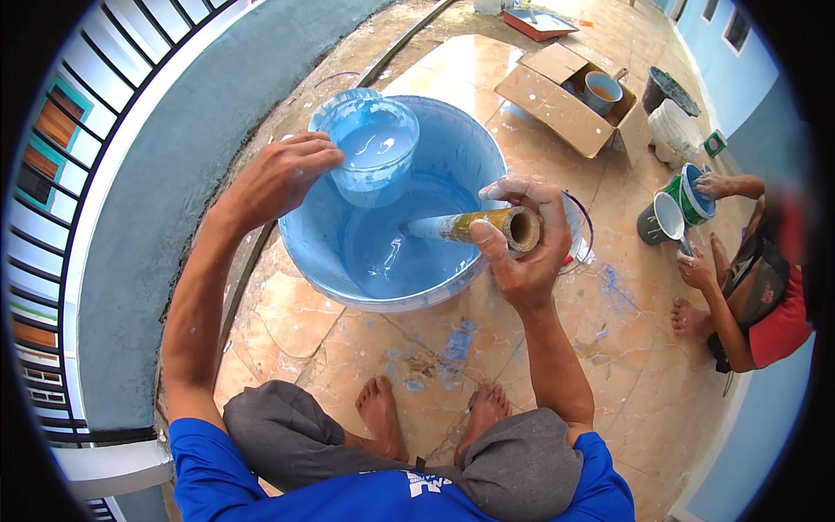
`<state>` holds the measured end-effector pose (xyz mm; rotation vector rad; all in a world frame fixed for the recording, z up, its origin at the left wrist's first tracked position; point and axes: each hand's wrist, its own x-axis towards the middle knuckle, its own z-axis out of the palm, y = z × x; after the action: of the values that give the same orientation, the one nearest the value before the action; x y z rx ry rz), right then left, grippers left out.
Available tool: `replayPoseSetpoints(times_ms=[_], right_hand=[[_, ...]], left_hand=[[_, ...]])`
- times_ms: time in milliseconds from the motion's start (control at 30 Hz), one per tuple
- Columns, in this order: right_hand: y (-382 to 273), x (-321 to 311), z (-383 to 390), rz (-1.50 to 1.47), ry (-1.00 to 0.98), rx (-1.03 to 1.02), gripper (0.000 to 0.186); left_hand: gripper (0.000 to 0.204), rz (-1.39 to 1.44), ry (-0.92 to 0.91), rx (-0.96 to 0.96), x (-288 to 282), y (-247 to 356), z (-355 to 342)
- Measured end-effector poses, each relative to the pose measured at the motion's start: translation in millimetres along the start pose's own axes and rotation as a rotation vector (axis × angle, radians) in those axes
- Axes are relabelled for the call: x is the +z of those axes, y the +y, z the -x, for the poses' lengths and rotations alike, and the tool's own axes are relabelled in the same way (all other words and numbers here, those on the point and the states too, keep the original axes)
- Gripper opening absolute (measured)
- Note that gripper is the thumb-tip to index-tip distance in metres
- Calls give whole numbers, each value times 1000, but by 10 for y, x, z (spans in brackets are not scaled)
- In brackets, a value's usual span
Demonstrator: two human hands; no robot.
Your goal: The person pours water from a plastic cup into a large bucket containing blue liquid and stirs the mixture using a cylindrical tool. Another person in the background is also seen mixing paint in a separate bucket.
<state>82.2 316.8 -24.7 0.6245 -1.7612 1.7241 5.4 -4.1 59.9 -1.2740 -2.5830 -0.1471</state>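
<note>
My left hand [291,170] grips the rim of a small clear tub [376,155] smeared with light blue paint. Blue paint lies inside the tub, which hangs over the far left part of a large blue bucket [300,239]. In my right hand [535,235] is a hollow bamboo stick [474,226], held near its open end between thumb and fingers. Its other end, coated in blue, dips into the blue paint [374,261] in the bucket. White paint spots my right fingers. The bucket stands on the tiles before my bare feet.
On the right a co-worker in red [778,317] handles a green bucket [683,198] beside a grey pail [661,222]. An open cardboard box [557,104] holds a paint pot [602,91]. A red paint tray [539,24] lies far off. A low grey wall with black railing [74,235] runs along the left.
</note>
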Motion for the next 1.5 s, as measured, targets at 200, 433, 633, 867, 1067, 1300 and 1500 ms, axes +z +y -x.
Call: replayPoseSetpoints(times_ms=[200, 433, 633, 867, 1067, 1300, 1500], right_hand=[[63, -62, 49, 63, -80, -108, 47], [44, -25, 161, 115, -88, -126, 52], [-181, -111, 167, 184, -195, -239, 59], [335, -1160, 706, 333, 428, 289, 37], [1295, -2053, 1032, 696, 401, 652, 37], [1476, -1871, 776, 706, 291, 774, 42], [1512, -1715, 889, 607, 275, 1032, 41]], left_hand=[[23, 6, -27, -31, -17, -11, -5], [22, -4, -27, -8, -53, -18, -47], [18, -16, 38, 49, -90, 41, -96], [21, -34, 102, 71, -135, 36, -110], [23, -36, 109, 20, -277, 74, -93], [20, -26, 136, 21, -336, 138, -144], [22, -6, 151, 23, -424, 197, -178]])
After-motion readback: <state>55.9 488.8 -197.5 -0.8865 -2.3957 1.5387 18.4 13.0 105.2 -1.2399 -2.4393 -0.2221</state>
